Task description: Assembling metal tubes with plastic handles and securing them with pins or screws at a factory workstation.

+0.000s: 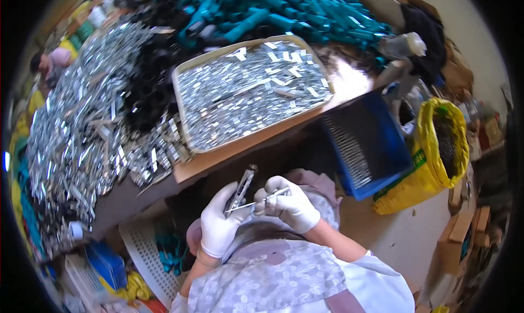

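Both hands wear white gloves and work close together above my lap. My left hand (219, 221) is closed around a narrow, channel-shaped metal part (243, 185), which tilts upward with its far end sticking out past the fingers. Pinched in the fingers of my right hand (290, 206) is a thin light-coloured rod (243, 207). Its left end reaches across to the metal part at the left thumb. Whether the rod sits inside the part or only touches it, I cannot tell.
On the bench ahead, a shallow tray (181, 106) holds many small shiny metal pieces. Heaped metal strips (82, 122) lie left, teal plastic parts (245, 26) behind. To the right are a blue bin (394, 144) with rows of metal parts and a yellow sack (420, 171).
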A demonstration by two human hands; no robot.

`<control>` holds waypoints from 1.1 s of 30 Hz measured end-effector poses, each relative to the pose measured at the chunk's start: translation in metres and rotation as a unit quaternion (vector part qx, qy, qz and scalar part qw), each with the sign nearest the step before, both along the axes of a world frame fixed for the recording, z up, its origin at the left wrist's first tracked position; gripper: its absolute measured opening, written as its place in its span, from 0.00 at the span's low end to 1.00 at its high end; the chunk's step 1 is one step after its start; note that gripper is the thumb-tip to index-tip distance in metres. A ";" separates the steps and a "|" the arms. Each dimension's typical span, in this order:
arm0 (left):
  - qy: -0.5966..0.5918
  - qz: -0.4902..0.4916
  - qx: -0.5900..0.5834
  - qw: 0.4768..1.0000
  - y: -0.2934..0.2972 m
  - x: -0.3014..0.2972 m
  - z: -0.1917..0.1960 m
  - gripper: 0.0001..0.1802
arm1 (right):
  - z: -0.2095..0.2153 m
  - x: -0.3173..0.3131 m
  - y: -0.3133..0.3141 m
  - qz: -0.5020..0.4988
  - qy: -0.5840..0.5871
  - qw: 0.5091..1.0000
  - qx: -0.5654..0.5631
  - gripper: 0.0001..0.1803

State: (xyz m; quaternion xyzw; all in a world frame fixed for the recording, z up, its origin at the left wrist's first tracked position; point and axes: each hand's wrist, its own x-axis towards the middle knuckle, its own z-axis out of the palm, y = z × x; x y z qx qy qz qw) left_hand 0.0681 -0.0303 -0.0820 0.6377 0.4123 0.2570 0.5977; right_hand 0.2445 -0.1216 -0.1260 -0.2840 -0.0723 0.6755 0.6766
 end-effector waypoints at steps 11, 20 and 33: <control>-0.050 0.162 0.021 0.985 -0.005 -0.074 0.007 0.26 | 0.040 -0.035 0.032 0.220 -0.263 0.939 -0.024 0.20; 0.036 0.063 0.213 0.974 -0.005 -0.077 0.009 0.23 | 0.032 -0.032 0.027 0.234 -0.298 0.924 -0.046 0.14; 0.069 -0.016 0.273 0.959 -0.001 -0.085 0.011 0.17 | 0.092 0.047 0.008 0.019 -0.558 0.827 -0.062 0.07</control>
